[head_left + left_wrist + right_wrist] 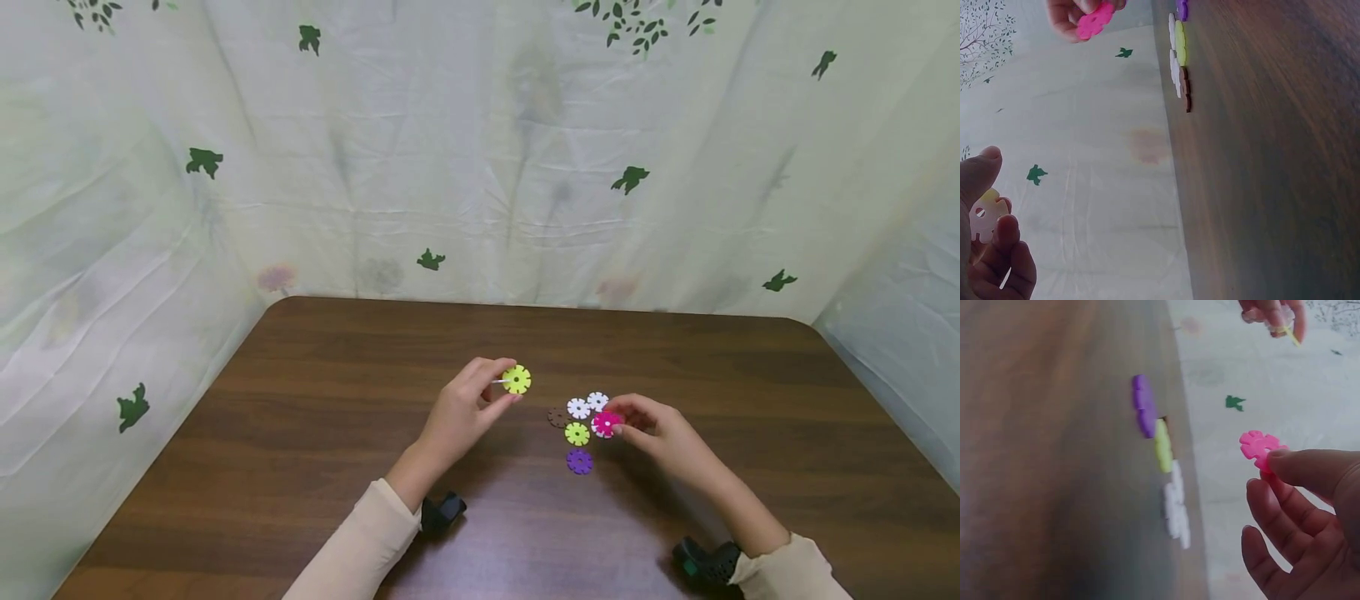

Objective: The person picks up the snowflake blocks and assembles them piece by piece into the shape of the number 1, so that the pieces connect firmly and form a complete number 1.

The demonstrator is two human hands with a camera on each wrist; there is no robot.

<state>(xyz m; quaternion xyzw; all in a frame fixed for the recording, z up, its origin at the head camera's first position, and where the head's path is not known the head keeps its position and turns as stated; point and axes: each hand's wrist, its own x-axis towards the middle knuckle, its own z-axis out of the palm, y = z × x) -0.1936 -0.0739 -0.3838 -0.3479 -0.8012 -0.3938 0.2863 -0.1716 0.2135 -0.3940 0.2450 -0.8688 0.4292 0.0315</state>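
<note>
Apparently joining is in hand: the left hand (463, 408) pinches a yellow disc (521, 383) set crosswise with a white disc (984, 226); the right hand (662, 433) pinches a pink disc (1259, 446) above the bench (337, 358), near loose discs (577, 434). Next probably calls for aligning slots.

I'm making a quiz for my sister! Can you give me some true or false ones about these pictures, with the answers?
1. The right hand pinches a pink disc. True.
2. The left hand is empty. False: it holds a yellow disc and a white disc.
3. A purple disc lies on the table. True.
4. The left sleeve is black. False: it is cream.
5. A brown disc lies on the table. True.
</note>
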